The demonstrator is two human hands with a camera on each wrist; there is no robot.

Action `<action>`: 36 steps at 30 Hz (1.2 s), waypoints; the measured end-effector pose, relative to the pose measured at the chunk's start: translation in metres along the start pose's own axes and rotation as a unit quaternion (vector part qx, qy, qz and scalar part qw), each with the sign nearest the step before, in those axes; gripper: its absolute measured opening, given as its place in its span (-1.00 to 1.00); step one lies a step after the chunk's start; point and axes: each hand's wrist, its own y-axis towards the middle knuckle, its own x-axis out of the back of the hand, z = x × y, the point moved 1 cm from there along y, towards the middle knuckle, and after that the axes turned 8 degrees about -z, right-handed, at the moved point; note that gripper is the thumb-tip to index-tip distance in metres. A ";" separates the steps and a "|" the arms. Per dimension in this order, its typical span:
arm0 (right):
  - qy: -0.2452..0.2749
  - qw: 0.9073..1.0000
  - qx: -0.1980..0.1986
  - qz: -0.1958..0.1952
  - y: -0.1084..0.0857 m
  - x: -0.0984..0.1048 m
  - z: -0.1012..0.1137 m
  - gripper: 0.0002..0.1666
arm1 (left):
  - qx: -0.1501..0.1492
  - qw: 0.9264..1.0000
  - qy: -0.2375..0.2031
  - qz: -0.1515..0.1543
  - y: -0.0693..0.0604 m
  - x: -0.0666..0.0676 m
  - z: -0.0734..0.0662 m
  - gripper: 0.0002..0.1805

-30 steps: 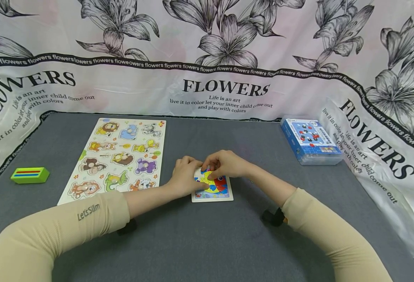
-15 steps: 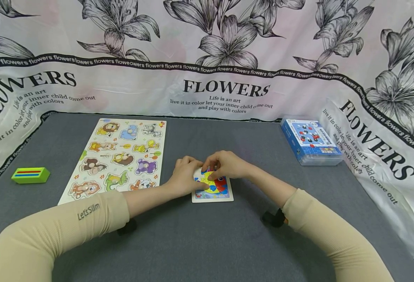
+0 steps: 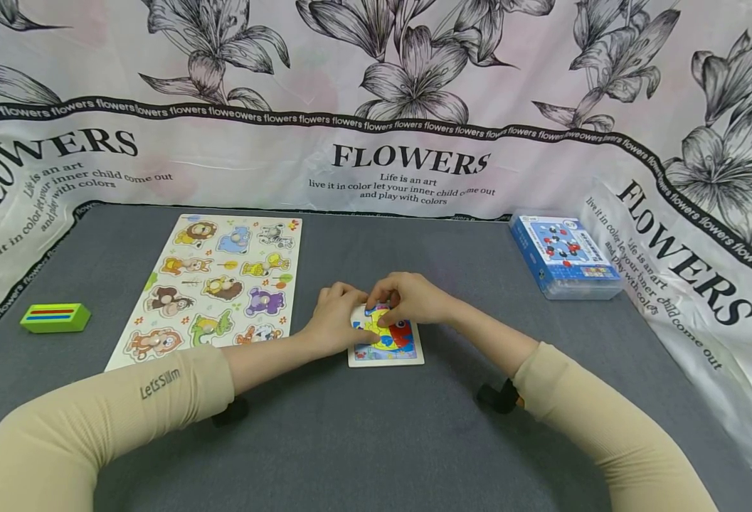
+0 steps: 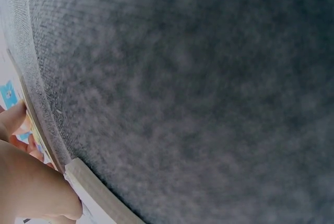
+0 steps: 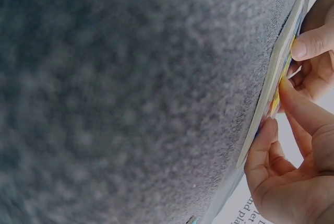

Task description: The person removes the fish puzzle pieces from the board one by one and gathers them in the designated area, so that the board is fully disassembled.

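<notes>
A small puzzle board point(image 3: 385, 361) with a yellow, red and blue picture lies flat on the grey cloth in the head view. My left hand point(image 3: 336, 320) grips its left side, thumb over the picture and fingers by the far left edge. My right hand point(image 3: 417, 299) bends over the far part, thumb and fingertips pinching at a piece in the picture; the piece's outline is hidden under them. In the right wrist view, the right thumb and fingers point(image 5: 270, 126) touch the board point(image 5: 266, 88) close to the left thumb. The left wrist view shows little besides cloth and the board's edge.
A large animal puzzle board point(image 3: 235, 284) lies to the left, partly under the left sleeve. Farther left is a green striped block point(image 3: 55, 318). A blue box point(image 3: 564, 257) stands at the back right, before a flowered curtain point(image 3: 408, 178).
</notes>
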 end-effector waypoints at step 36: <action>0.063 0.997 -0.055 -0.007 0.000 0.003 0.004 -0.89 | 0.008 1.000 0.018 0.012 -0.001 0.002 -0.004 -0.25</action>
